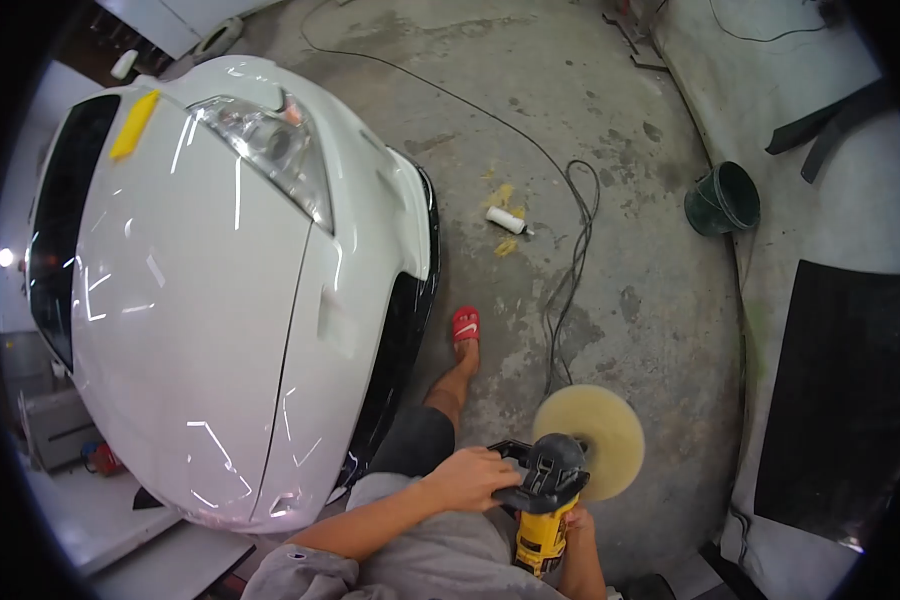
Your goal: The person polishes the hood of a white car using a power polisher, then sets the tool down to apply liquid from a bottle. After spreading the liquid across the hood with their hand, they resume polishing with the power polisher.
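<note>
I hold a yellow and black car polisher (542,535) in front of my body, away from the car. My left hand (473,478) is closed on its black front handle. Partly hidden behind the yellow body, my right hand (578,522) grips the machine from the other side. A round cream polishing pad (610,440) is fitted to the polisher and faces away over the floor. To the left stands a glossy white car (200,330), its hood and headlight (270,140) toward me. A yellow cloth (135,125) lies on the hood near the windshield.
A white bottle (505,220) lies on the stained concrete floor by yellow smears. A dark cable (580,230) loops across the floor. At right are a green bucket (722,200) and a black panel (830,390). My foot wears a red slide sandal (466,323) beside the bumper.
</note>
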Available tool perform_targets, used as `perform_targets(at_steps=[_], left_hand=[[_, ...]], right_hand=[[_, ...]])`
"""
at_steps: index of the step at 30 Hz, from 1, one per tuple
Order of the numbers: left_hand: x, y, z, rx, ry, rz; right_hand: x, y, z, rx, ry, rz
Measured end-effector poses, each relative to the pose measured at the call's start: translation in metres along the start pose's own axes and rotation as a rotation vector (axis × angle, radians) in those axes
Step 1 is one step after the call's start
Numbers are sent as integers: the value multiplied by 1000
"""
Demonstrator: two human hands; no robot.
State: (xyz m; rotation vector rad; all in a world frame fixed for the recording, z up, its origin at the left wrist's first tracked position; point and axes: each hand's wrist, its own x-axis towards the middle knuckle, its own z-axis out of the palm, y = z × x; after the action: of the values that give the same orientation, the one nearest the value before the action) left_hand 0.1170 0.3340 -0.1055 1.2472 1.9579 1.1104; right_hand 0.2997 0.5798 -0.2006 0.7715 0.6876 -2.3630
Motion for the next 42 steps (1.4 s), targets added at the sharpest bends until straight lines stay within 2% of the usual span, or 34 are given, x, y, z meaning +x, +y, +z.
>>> perform_targets(at_steps=[2,4,5,6,7,8,9,11,12,13,14,15,16,18,19,21,24,25,27,28,30,31,33,37,39,40,41,42], left_hand=[[25,-54,-28,123,113,-188],[52,-119,-57,-30,136,-346],[65,-160,-62,-65,119,-463],[76,-206,-63,-93,96,-577],[88,-257,-63,-113,28,-668],[102,-306,-66,-129,-40,-758],[116,-344,-71,-9,-63,-793],[144,-416,-73,107,-89,-855],[159,-454,-73,104,-83,-892],[177,-488,-74,127,-50,-924],[190,-513,-72,139,-21,-971],[202,-537,-67,210,-30,-973],[222,-563,-68,291,-17,-963],[256,-610,-65,386,-100,-914],[272,-635,-60,412,-97,-882],[296,-686,-42,560,-51,-799],[319,-751,-11,820,64,-654],[321,-757,-7,794,41,-674],[330,-765,-9,803,-27,-735],[330,-769,-7,792,-18,-744],[323,-774,-2,759,-29,-788],[314,-769,0,754,-26,-790],[288,-744,-6,488,111,-874],[216,-691,23,-122,563,-891],[188,-653,32,-255,728,-867],[179,-631,33,-291,766,-984],[168,-614,40,-382,870,-1033],[156,-601,50,-378,883,-1036]], right_hand=[[33,-23,12,29,44,9],[86,-53,-13,-110,289,74],[119,-81,-1,-199,377,80],[161,-99,-5,-320,379,-9],[201,-122,5,-389,491,-102],[242,-144,-12,-475,474,-31],[280,-155,-24,-474,599,-74],[351,-176,-64,-689,686,-120],[382,-196,-71,-733,648,-66],[412,-207,-85,-777,571,-120],[437,-216,-106,-929,572,-54],[456,-244,-75,-1146,708,64],[481,-244,-104,-1146,707,96],[522,-241,-163,-1192,654,-35],[539,-240,-184,-1186,669,-13],[564,-241,-209,-1319,772,-49],[597,-238,-243,-1341,832,42],[601,-232,-241,-1344,825,84],[617,-232,-229,-1548,843,-389],[619,-225,-238,-1575,832,-440],[623,-227,-224,-1842,919,-282],[620,-230,-226,-1848,918,-279],[626,-225,-214,-1846,894,-289],[631,-214,-175,-1844,830,-366],[625,-202,-159,-1870,790,-410],[621,-197,-157,-1880,766,-424],[612,-189,-159,-1888,743,-431],[613,-178,-159,-1894,722,-436]])
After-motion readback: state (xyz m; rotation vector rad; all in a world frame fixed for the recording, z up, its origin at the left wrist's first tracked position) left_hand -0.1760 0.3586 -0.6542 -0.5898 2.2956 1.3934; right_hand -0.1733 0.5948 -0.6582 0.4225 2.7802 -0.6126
